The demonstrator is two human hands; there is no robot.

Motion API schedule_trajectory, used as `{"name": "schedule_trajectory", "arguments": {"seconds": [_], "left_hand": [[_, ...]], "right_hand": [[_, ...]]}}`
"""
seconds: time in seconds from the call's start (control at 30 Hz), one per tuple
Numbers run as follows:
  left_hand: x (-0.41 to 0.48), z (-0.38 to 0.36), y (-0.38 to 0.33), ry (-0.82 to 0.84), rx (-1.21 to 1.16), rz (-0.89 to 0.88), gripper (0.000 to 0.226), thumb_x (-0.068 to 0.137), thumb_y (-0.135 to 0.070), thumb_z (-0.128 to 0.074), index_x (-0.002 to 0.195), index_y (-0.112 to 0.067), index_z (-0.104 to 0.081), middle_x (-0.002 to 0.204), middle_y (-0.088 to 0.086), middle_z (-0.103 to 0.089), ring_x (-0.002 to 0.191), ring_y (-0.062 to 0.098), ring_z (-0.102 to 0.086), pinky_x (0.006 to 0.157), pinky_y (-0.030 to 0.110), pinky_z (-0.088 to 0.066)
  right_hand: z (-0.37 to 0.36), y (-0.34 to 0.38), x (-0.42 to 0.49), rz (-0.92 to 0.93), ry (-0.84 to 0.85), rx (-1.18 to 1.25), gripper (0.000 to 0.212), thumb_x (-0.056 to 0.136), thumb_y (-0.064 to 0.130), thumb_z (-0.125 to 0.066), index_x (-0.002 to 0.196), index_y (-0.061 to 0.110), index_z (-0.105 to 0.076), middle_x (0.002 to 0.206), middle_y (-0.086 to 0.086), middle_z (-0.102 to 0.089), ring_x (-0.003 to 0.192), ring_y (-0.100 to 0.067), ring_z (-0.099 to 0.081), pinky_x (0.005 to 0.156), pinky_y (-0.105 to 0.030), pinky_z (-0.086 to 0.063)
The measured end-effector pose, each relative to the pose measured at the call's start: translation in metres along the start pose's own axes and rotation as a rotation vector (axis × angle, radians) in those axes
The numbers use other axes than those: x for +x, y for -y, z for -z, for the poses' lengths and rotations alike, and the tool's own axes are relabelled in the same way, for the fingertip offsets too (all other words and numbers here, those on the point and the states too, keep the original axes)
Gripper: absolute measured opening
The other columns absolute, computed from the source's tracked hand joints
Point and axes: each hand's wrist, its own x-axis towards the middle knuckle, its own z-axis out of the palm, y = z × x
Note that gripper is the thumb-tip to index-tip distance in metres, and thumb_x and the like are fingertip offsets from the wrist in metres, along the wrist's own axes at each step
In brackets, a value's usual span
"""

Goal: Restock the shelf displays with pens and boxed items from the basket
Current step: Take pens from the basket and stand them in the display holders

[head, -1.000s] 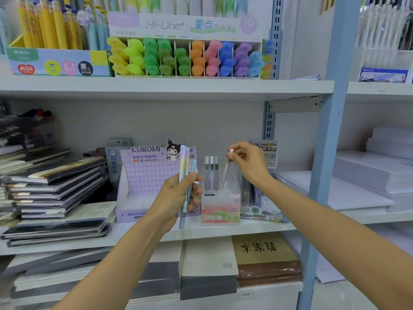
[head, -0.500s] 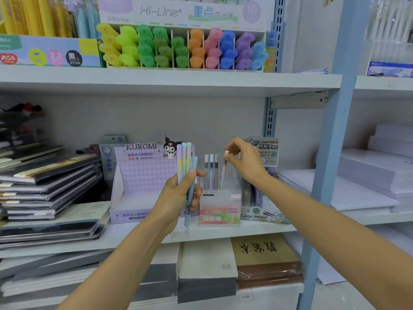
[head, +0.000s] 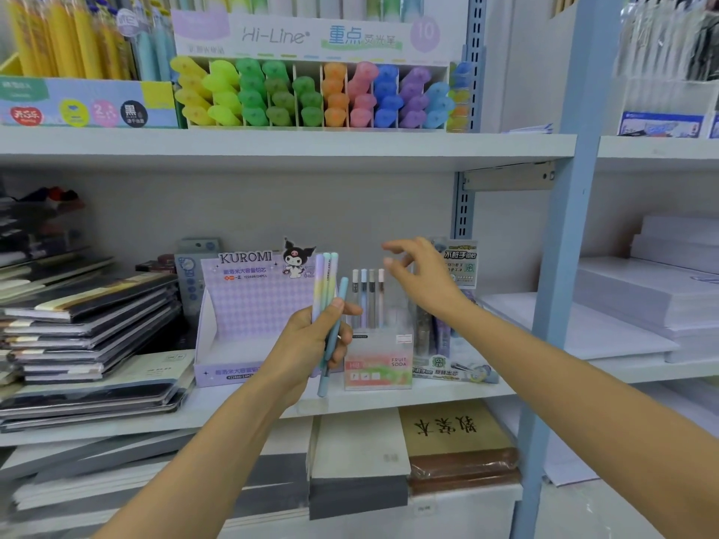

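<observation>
Pastel pens (head: 328,289) fill left hand (head: 309,344); right hand (head: 424,284) hovers, seemingly relaxed.

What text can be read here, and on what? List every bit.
"Hi-Line", "重点", "10": highlighter display header.
"KUROMI": purple display box.
"FRUIT SODA": clear pen box.
"黑": blue carton.
Remaining small print: too small or blurred to read.

Pens (head: 327,284) are half hidden in the left hand (head: 307,344); the right hand (head: 426,284) seems blurred.
</observation>
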Motion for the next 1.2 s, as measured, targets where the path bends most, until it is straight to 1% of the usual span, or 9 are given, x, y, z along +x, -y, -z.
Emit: {"name": "schedule_trajectory", "arguments": {"seconds": [0.1,0.23,0.43,0.53,0.63,0.77,0.9,1.07,1.2], "left_hand": [[-0.002,-0.003,-0.003,0.027,0.018,-0.003,0.035,0.101,-0.037,-0.045,0.101,-0.012,-0.069,0.059,-0.002,-0.056,0.047,0.012,-0.046,0.047,0.022,-0.044],[-0.006,-0.005,-0.005,0.055,0.032,-0.006,0.036,0.099,-0.042,-0.045,0.103,-0.014,-0.068,0.067,0.003,-0.065,0.052,0.014,-0.056,0.051,0.024,-0.049],[-0.012,0.007,-0.004,0.021,-0.044,0.045,0.037,0.100,-0.040,-0.044,0.110,-0.014,-0.068,0.086,0.014,-0.074,0.064,0.022,-0.070,0.055,0.027,-0.057],[-0.012,0.014,-0.004,-0.077,-0.129,0.080,0.036,0.100,-0.038,-0.045,0.107,-0.010,-0.067,0.075,0.006,-0.071,0.049,0.014,-0.059,0.037,0.018,-0.039],[-0.012,0.017,-0.005,-0.156,-0.216,0.047,0.029,0.095,-0.034,-0.055,0.103,-0.008,-0.067,0.071,0.002,-0.068,0.041,0.010,-0.048,0.031,0.016,-0.030],[-0.010,0.016,-0.007,-0.348,-0.243,-0.053,0.011,0.088,-0.023,-0.068,0.090,-0.013,-0.062,0.075,0.000,-0.072,0.039,0.007,-0.044,0.032,0.017,-0.029],[-0.010,0.014,-0.009,-0.491,-0.212,-0.077,0.012,0.089,-0.023,-0.069,0.093,-0.015,-0.060,0.083,0.002,-0.074,0.039,0.007,-0.049,0.034,0.016,-0.032],[-0.010,0.012,-0.013,-0.527,-0.260,-0.158,0.011,0.087,-0.020,-0.071,0.094,-0.014,-0.065,0.078,0.002,-0.075,0.039,0.008,-0.049,0.034,0.016,-0.030],[-0.010,0.010,-0.014,-0.395,-0.161,-0.168,0.007,0.087,-0.019,-0.071,0.092,-0.016,-0.066,0.079,0.003,-0.075,0.036,0.009,-0.042,0.036,0.017,-0.031]], "right_hand": [[0.004,0.027,-0.014,0.018,0.221,0.433,0.027,0.099,0.025,-0.053,0.122,0.013,-0.061,0.101,-0.007,-0.069,0.077,-0.013,-0.062,0.068,-0.025,-0.049],[-0.003,0.041,-0.023,0.078,0.388,0.527,0.012,0.094,0.015,-0.061,0.100,0.008,-0.069,0.082,-0.003,-0.067,0.071,-0.012,-0.060,0.069,-0.023,-0.051],[0.004,0.037,-0.013,-0.031,0.145,0.744,0.007,0.091,0.007,-0.063,0.094,0.005,-0.068,0.077,-0.009,-0.067,0.063,-0.013,-0.061,0.061,-0.022,-0.052],[0.012,0.033,-0.010,-0.073,0.024,0.843,0.007,0.091,0.005,-0.062,0.094,0.003,-0.068,0.078,-0.008,-0.068,0.065,-0.012,-0.064,0.063,-0.019,-0.055],[0.015,0.029,-0.013,-0.128,-0.009,0.919,0.007,0.091,0.003,-0.061,0.094,0.002,-0.066,0.081,-0.010,-0.069,0.069,-0.014,-0.067,0.069,-0.021,-0.057],[0.008,0.023,-0.024,-0.146,0.129,0.927,0.006,0.085,-0.004,-0.064,0.091,-0.002,-0.063,0.080,-0.016,-0.069,0.067,-0.019,-0.069,0.067,-0.023,-0.059],[0.001,0.021,-0.031,-0.166,0.278,0.937,0.014,0.082,-0.005,-0.068,0.093,0.000,-0.063,0.083,-0.016,-0.071,0.073,-0.023,-0.071,0.069,-0.025,-0.059],[-0.003,0.022,-0.037,-0.119,0.590,0.727,0.017,0.085,0.006,-0.070,0.102,0.004,-0.066,0.095,-0.017,-0.072,0.088,-0.027,-0.071,0.078,-0.027,-0.057],[-0.006,0.037,-0.032,-0.021,0.429,0.606,0.019,0.093,0.026,-0.062,0.108,0.016,-0.070,0.101,-0.007,-0.073,0.092,-0.018,-0.068,0.082,-0.027,-0.056]]}}
